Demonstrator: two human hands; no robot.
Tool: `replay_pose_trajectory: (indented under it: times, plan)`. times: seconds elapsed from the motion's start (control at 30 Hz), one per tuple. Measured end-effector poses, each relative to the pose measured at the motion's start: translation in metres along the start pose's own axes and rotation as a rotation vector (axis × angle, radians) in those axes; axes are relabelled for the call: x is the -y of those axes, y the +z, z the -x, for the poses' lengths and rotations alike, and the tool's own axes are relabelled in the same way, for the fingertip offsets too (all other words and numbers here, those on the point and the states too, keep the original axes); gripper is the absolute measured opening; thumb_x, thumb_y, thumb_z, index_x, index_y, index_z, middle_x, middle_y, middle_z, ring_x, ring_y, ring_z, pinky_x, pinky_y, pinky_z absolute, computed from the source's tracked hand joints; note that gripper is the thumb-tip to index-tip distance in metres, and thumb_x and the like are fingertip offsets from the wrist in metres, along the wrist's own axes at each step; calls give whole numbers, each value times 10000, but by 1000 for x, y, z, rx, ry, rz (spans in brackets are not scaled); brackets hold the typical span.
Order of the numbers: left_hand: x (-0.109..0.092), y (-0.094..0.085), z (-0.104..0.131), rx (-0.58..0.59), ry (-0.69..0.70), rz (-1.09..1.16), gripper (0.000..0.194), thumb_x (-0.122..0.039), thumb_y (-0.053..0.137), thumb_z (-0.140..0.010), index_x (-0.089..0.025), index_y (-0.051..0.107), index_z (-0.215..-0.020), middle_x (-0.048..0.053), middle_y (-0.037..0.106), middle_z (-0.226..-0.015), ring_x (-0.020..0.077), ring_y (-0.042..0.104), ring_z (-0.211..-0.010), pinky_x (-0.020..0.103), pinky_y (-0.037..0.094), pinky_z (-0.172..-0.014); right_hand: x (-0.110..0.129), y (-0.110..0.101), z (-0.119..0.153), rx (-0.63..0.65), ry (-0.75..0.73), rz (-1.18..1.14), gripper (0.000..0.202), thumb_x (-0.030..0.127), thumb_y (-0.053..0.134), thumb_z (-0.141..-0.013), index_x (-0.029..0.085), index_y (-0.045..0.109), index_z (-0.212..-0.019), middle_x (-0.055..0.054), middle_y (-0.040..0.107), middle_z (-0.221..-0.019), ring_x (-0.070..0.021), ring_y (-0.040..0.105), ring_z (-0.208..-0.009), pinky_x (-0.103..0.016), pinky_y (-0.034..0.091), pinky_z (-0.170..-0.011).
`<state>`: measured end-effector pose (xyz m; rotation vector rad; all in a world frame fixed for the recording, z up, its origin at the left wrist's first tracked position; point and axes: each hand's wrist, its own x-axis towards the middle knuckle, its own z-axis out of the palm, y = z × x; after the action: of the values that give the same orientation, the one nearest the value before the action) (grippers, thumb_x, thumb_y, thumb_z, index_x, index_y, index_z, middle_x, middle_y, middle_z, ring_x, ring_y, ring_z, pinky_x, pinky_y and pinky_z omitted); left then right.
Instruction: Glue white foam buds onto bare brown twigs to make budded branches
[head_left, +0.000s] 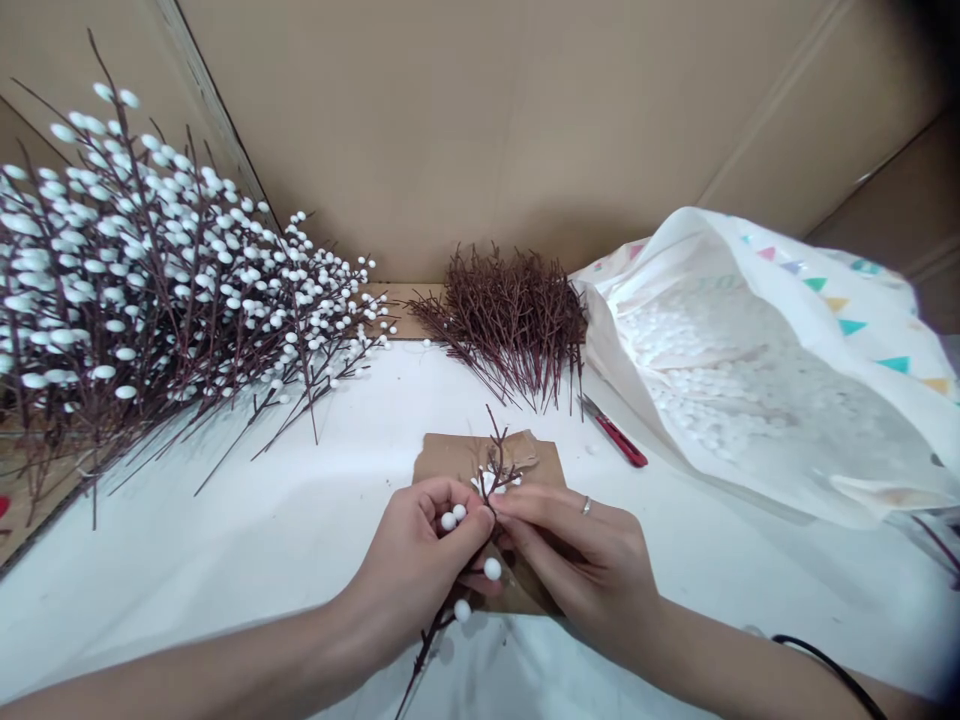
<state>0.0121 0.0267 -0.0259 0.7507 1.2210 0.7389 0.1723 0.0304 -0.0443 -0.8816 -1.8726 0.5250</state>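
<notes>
A brown artificial berry branch (495, 462) is held upright between my two hands, above a piece of brown cardboard. My left hand (420, 545) is closed around its stem, thumb against the twigs. Two white berries (454, 517) show inside the curl of my left fingers. Lower down, more white berries (492, 569) sit on the branch, and its stem runs out below my left hand. My right hand (581, 545), with a ring on one finger, pinches at the twigs from the right. Its fingertips partly cover what they grip. Several white berries cluster just above the fingertips.
The cardboard piece (442, 455) lies on the white table (322, 520). Finished-looking branches with white berries (150, 260) are heaped at left. Bare brown twigs (517, 310) are piled at the back. A red utility knife (619, 440) lies beside an open bag (795, 400) of white berries.
</notes>
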Motion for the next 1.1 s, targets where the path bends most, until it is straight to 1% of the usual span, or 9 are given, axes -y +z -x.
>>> replay_pose_trajectory:
  times: [0.23,0.37,0.5,0.6,0.67,0.73,0.83,0.97,1.1]
  plan:
    - [-3,2,2,0,15,34,276,-368,732,-731,-173,543,-677,-63,558,-500,86,574,-440,198,506,-468,-2,2,1,-29,-15,9,232,52,563,-838,198,706,-949,-55,747,-838,-147,711,-760,-248,609,-685]
    - [-4,1,2,12,15,46,292,-378,748,-713,-171,545,-676,-48,571,-491,99,598,-455,153,421,-414,3,-4,1,15,-21,25,272,68,546,-861,214,699,-1032,-54,758,-894,-152,722,-775,-239,605,-672]
    - [-6,-2,2,43,-18,78,261,-383,722,-745,-183,554,-746,-23,612,-524,113,600,-486,166,411,-421,11,-32,-9,5,-50,153,227,121,598,-857,239,682,-1033,-27,765,-852,-137,715,-688,-195,566,-605]
    - [-10,-3,3,60,-46,87,227,-372,693,-775,-198,550,-797,-13,623,-560,123,580,-498,187,417,-409,0,-72,-23,-50,-105,493,65,207,618,-854,239,672,-871,-31,740,-734,-130,659,-562,-217,467,-501]
    - [-14,-4,4,58,-44,87,182,-322,681,-790,-201,545,-808,-28,604,-567,107,564,-496,192,437,-435,-17,-100,-31,-28,38,953,68,278,651,-807,235,671,-759,-44,691,-629,-141,582,-471,-247,332,-437]
    - [-16,-3,5,57,-35,104,149,-269,673,-794,-209,539,-815,-52,575,-582,88,554,-502,199,464,-483,-38,-123,-36,178,338,1278,76,299,664,-773,236,669,-730,-68,679,-641,-175,590,-519,-254,197,-443]
    - [-18,-2,6,56,-18,121,128,-238,660,-800,-222,535,-822,-60,559,-651,84,554,-540,215,491,-519,-66,-139,-37,369,506,1310,115,273,694,-729,221,630,-648,-70,671,-659,-176,592,-558,-260,180,-475]
    - [-16,-2,9,80,-15,150,104,-252,634,-817,-227,534,-813,-42,564,-739,92,554,-559,203,477,-464,-83,-138,-32,392,494,1291,134,158,612,-764,217,566,-652,-65,655,-687,-163,578,-561,-263,188,-479]
    - [-15,-5,10,65,-35,147,125,-307,602,-845,-230,529,-778,-36,582,-746,93,562,-526,193,440,-419,-84,-134,-30,400,483,1293,137,125,586,-776,220,548,-685,-73,649,-688,-186,597,-579,-265,189,-473]
